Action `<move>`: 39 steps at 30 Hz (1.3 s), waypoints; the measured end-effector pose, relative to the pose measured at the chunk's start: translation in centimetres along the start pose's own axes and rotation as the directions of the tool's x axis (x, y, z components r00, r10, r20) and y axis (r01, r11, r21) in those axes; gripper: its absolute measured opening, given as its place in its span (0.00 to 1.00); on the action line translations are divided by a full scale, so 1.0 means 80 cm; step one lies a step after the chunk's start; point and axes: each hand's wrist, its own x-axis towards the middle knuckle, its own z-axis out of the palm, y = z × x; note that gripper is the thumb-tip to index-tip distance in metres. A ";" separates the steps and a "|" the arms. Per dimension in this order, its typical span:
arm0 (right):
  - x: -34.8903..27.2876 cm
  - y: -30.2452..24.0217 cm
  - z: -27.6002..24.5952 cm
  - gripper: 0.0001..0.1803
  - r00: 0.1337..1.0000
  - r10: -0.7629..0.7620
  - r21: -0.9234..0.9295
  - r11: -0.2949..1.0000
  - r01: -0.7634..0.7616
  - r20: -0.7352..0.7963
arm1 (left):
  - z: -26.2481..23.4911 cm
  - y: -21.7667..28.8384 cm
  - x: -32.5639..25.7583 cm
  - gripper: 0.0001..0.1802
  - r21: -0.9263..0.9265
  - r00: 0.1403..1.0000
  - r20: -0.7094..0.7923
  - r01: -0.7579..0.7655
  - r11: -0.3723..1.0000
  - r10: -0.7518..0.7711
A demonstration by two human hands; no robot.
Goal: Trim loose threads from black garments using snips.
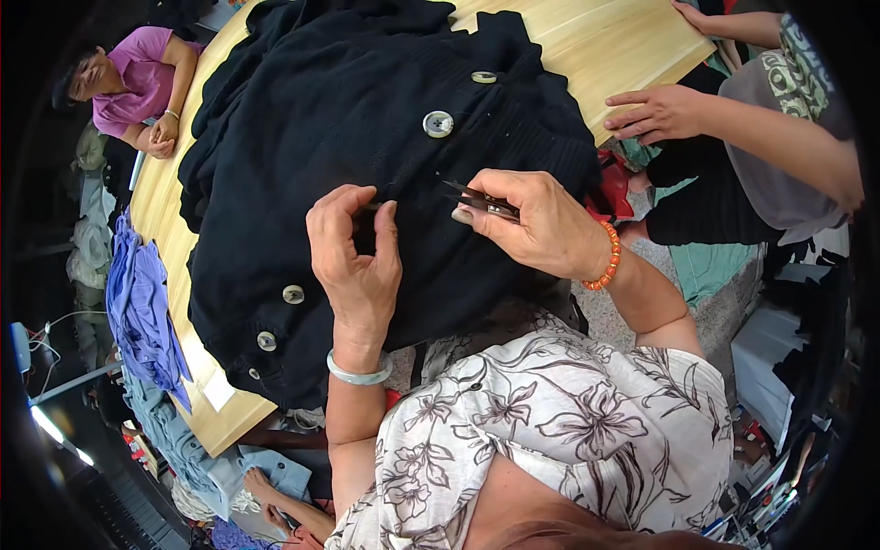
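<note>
Black knit cardigan (367,119) fills the centre of the frame on the wooden table (605,37). The left hand (353,257) pinches its fabric with narrow fingers, and the right hand (536,225) holds small thread snips (481,200) just beside.

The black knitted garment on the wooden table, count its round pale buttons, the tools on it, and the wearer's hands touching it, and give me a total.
Round pale buttons on the black knitted garment: 5
Small metal thread snips, held in the right hand: 1
Hands on it, counting the left hand: 2
Total: 8
</note>
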 end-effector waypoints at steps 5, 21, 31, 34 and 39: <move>-0.001 -0.001 -0.001 0.11 1.000 0.004 -0.033 0.999 -0.004 0.004 | 0.004 -0.003 0.003 0.14 0.142 0.996 0.006 -0.092 0.986 0.092; 0.004 0.000 -0.002 0.12 0.999 -0.022 -0.117 0.993 0.024 0.023 | 0.004 -0.003 -0.002 0.08 0.040 0.999 -0.037 -0.028 0.999 0.030; 0.026 -0.012 0.013 0.15 0.988 -0.126 -0.240 0.960 0.143 0.086 | 0.006 -0.010 -0.014 0.07 -0.065 0.996 -0.086 0.016 0.998 -0.022; 0.033 -0.016 0.018 0.16 0.992 -0.065 -0.314 0.945 0.095 0.107 | 0.007 -0.012 -0.017 0.07 -0.082 0.995 -0.100 0.012 0.997 -0.020; 0.044 -0.022 0.023 0.20 0.983 -0.072 -0.371 0.919 0.130 0.167 | 0.006 -0.015 -0.020 0.06 -0.086 0.993 -0.116 -0.014 0.996 0.004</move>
